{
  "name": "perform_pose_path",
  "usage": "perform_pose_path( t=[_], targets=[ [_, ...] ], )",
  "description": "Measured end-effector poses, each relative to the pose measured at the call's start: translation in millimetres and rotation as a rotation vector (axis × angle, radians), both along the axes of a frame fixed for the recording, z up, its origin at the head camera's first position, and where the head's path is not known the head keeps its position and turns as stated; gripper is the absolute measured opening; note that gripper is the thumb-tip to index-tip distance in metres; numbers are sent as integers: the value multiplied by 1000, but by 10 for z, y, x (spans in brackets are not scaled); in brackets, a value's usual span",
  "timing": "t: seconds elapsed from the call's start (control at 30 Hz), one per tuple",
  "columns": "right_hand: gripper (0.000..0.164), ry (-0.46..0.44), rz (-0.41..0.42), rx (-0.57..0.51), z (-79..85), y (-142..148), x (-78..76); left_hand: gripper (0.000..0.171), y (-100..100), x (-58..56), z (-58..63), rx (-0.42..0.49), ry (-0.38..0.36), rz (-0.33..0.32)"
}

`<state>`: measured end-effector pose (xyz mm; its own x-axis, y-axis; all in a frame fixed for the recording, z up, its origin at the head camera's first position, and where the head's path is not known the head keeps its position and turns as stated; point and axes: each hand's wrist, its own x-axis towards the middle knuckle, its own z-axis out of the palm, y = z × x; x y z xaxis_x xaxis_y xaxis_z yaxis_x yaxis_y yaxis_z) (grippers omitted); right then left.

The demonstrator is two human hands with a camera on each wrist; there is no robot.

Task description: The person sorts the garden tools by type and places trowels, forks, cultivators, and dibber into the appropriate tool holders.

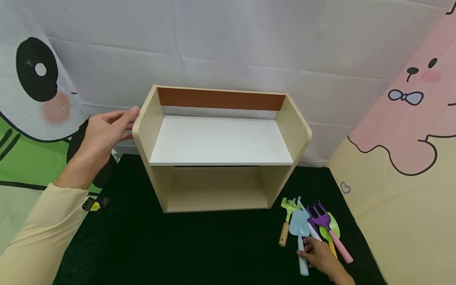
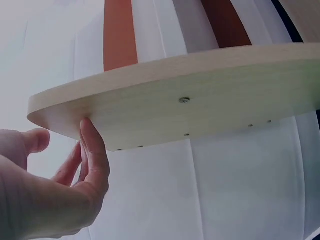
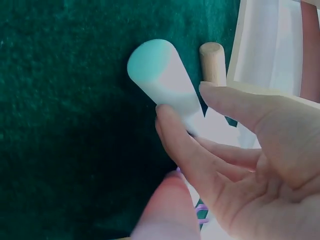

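A small wooden shelf unit [image 1: 221,140] with a white middle board stands in the head view. My left hand [image 1: 110,128] is at its upper left side panel [image 2: 200,95]; the left wrist view has a fingertip against the panel's outer face and the thumb apart from it. At lower right, my right hand [image 1: 318,255] pinches the handle of a light blue trowel [image 1: 299,223] between thumb and fingers. The handle's rounded end [image 3: 155,62] points away from the palm in the right wrist view. Part of the handle is hidden by the fingers.
Beside the trowel lie a green rake with a wooden handle [image 1: 284,233], a purple fork with a pink handle [image 1: 340,245] and a green trowel [image 1: 334,225], partly overlapping. Dark green cloth [image 1: 199,249] covers the table. Printed white curtains [image 1: 231,47] surround it.
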<state>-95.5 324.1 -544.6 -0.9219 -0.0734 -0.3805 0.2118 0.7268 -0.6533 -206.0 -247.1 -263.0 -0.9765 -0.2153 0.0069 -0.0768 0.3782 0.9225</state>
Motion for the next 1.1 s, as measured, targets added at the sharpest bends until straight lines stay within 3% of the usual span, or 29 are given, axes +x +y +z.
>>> perform_pose_path(
  t=[0.2, 0.5, 0.73, 1.1],
  targets=[
    [43, -26, -26, 13, -22, -16, 13, 78, 31, -7, 41, -17, -32, -2],
    [40, -44, -64, 86, -41, -36, 25, 76, 18, -14, 52, 63, -53, -39],
    [48, -120, -121, -103, -26, -22, 72, 76, 17, -12, 60, 122, -65, -42],
    [64, -186, -154, -243, -68, 74, 92, 81, 0, 4, 112, 62, -131, -46]
  ],
)
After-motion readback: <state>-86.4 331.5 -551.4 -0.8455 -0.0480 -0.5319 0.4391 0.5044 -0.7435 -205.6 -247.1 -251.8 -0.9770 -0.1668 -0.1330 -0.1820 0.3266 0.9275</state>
